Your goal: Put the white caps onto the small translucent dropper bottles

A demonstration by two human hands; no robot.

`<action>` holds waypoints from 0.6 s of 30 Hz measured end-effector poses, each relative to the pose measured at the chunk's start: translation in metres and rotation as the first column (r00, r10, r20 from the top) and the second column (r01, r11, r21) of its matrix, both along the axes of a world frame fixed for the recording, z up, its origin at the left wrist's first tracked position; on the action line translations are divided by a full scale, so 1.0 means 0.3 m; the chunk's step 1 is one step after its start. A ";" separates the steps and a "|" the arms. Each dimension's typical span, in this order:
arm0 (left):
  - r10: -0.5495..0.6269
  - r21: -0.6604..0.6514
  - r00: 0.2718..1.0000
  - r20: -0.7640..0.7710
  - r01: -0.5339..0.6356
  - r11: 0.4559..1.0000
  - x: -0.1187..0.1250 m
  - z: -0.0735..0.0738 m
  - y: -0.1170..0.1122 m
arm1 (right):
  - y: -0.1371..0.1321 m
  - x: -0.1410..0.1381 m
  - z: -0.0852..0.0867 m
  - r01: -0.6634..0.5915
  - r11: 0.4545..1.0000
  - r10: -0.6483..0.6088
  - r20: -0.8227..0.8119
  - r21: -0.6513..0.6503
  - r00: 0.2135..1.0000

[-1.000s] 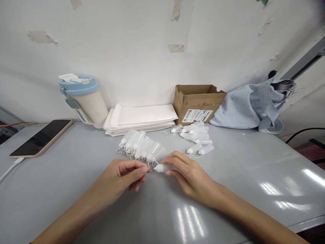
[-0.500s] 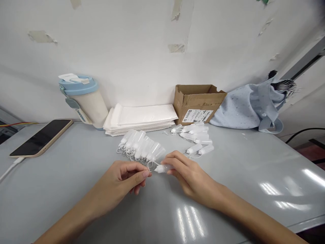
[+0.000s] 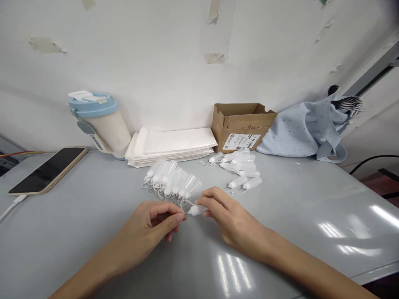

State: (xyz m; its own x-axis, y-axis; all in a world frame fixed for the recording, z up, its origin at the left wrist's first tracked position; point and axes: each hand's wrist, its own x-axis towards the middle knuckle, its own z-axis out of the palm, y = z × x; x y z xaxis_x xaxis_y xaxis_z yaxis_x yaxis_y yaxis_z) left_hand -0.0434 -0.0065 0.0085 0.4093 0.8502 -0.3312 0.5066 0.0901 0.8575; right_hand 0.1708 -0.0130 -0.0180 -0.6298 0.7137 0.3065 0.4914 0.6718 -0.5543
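In my right hand [image 3: 229, 214] is a small translucent squeeze bottle [image 3: 195, 210] with a white top, lying sideways with its thin tip pointing left. My left hand [image 3: 162, 224] pinches the end of the bottle's thin white strap [image 3: 184, 203], close to that tip; whatever cap sits at the strap's end is hidden by thumb and finger. The strap curves in a loop between both hands. Just beyond the hands lies a row of similar bottles [image 3: 170, 172] with looped straps. A looser group of bottles [image 3: 240, 166] spreads out farther right.
White envelopes [image 3: 174, 141] are stacked along the wall, beside an open cardboard box [image 3: 240, 124]. At the left stand a blue-lidded tumbler [image 3: 106, 124] and a phone [image 3: 50, 170] with a cable. A light blue cloth bag [image 3: 299, 128] lies at the right on the grey table [image 3: 296, 211].
Both hands have shifted slightly lower in the view, and the bottle's tip is a little nearer my left fingers. The grips look the same.
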 end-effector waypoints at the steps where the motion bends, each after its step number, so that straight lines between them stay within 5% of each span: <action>1: 0.004 0.000 1.000 0.002 -0.004 1.000 0.002 -0.001 -0.001 | -0.001 -0.001 -0.002 0.000 1.000 0.000 0.001 0.011 1.000; 18: 0.016 -0.003 0.999 -0.037 -0.017 1.000 0.011 -0.031 -0.014 | -0.019 -0.022 -0.031 0.053 0.990 -0.060 0.054 0.129 0.997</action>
